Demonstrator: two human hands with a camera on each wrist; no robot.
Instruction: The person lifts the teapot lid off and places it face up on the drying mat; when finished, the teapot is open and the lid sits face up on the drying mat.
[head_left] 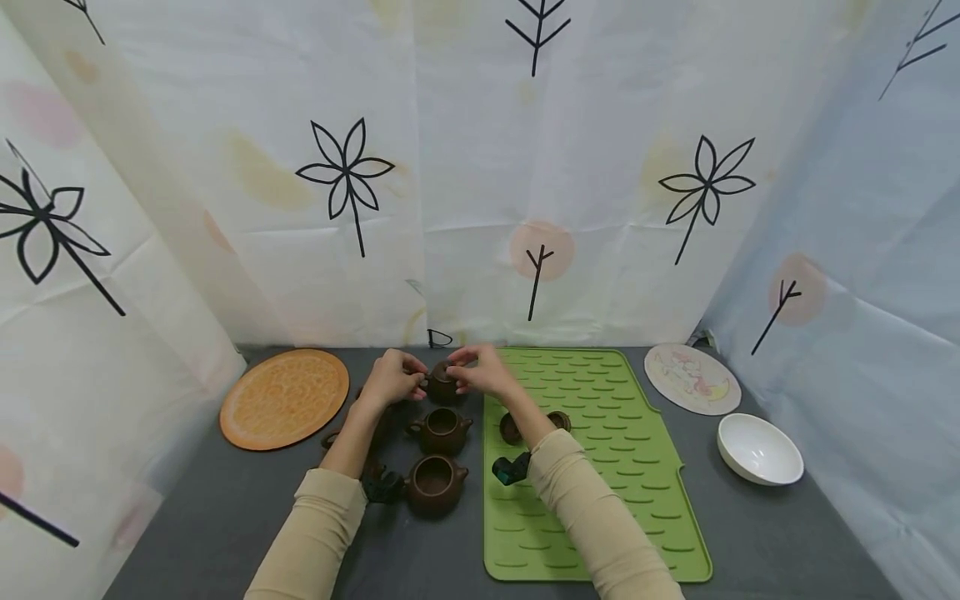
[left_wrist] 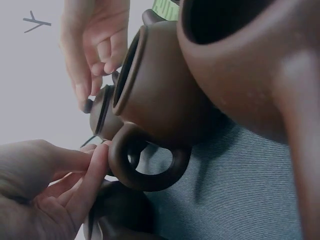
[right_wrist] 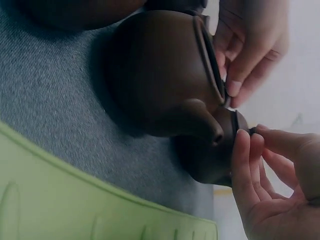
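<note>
At the far end of a row of brown teapots stands a small lidded teapot. My left hand reaches to its handle side, thumb and forefinger pinching the handle, which the fingers partly hide. From the other side my right hand pinches the knob of the teapot lid, which sits on the pot. Nearer stand a middle teapot and a front teapot, both without lids. The middle pot's handle loop is close beside my left fingertips in the left wrist view.
Two loose lids, one a brown lid, lie on the green mat. More brown pottery is partly hidden behind my left forearm. An orange round mat lies left; a pale oval mat and white bowl are right.
</note>
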